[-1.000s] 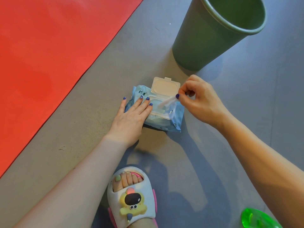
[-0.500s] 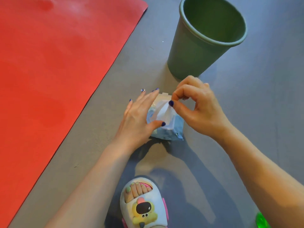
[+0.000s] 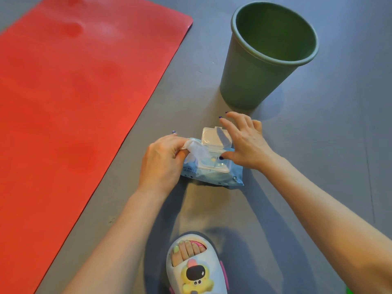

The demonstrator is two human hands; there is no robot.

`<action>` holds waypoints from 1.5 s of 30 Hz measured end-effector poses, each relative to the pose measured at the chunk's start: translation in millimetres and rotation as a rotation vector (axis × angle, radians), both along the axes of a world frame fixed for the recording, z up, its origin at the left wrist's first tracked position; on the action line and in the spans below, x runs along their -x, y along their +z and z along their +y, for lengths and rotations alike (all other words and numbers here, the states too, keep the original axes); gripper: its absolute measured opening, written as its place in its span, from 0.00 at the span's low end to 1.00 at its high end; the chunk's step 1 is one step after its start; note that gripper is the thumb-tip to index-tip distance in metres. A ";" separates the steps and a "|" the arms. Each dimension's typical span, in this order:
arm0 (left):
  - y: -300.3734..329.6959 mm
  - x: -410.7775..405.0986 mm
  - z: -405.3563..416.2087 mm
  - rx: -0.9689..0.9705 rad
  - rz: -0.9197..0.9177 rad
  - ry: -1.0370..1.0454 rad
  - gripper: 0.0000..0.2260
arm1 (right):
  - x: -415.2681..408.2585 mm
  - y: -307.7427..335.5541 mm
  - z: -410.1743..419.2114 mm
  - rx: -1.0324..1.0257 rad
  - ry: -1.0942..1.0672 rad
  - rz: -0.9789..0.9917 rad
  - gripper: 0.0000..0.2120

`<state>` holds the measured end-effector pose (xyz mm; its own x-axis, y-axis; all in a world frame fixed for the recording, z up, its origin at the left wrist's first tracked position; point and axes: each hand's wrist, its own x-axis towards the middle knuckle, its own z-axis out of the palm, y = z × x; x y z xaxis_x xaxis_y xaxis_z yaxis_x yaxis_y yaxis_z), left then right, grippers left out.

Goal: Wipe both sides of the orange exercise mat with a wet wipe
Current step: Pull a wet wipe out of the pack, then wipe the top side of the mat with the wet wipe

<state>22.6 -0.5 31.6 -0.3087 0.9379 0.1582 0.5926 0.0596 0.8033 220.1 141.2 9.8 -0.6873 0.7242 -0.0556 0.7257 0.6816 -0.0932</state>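
The orange exercise mat (image 3: pixel 70 98) lies flat on the grey floor, filling the left side of the view. A blue pack of wet wipes (image 3: pixel 214 175) sits on the floor to its right, with its white flip lid (image 3: pixel 214 136) standing open. My left hand (image 3: pixel 163 160) grips a white wet wipe (image 3: pixel 195 150) that still trails over the pack's opening. Above the pack's right end my right hand (image 3: pixel 244 141) hovers with fingers spread, its fingertips beside the open lid and its thumb near the lid frame.
A dark green plastic bin (image 3: pixel 263 60) stands upright on the floor just behind the pack. My foot in a white cartoon slipper (image 3: pixel 195 268) is at the bottom centre. A sliver of a bright green object (image 3: pixel 389 290) shows at the bottom right corner.
The wipe passed from my right hand to my left hand, which pulled it leftward. My right hand let go and spread over the open lid. The view shifted, showing more of the mat.
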 end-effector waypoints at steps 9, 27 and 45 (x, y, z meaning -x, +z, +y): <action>3.8 -4.1 -14.0 0.105 -0.004 0.028 0.10 | 8.8 -16.2 -7.8 0.007 -0.015 -0.117 0.52; 159.7 30.9 -135.0 0.064 -0.041 0.478 0.10 | 52.1 130.9 -113.4 -0.087 0.230 0.494 0.15; 383.0 38.4 -455.7 0.036 0.138 0.880 0.07 | 192.2 407.3 -408.8 0.391 0.877 0.776 0.03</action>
<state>-15.8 -456.3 414.6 -0.8999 0.3752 0.2224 0.4117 0.5622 0.7172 27.9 -267.6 417.1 -0.8798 0.0283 0.4745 -0.3008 0.7398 -0.6019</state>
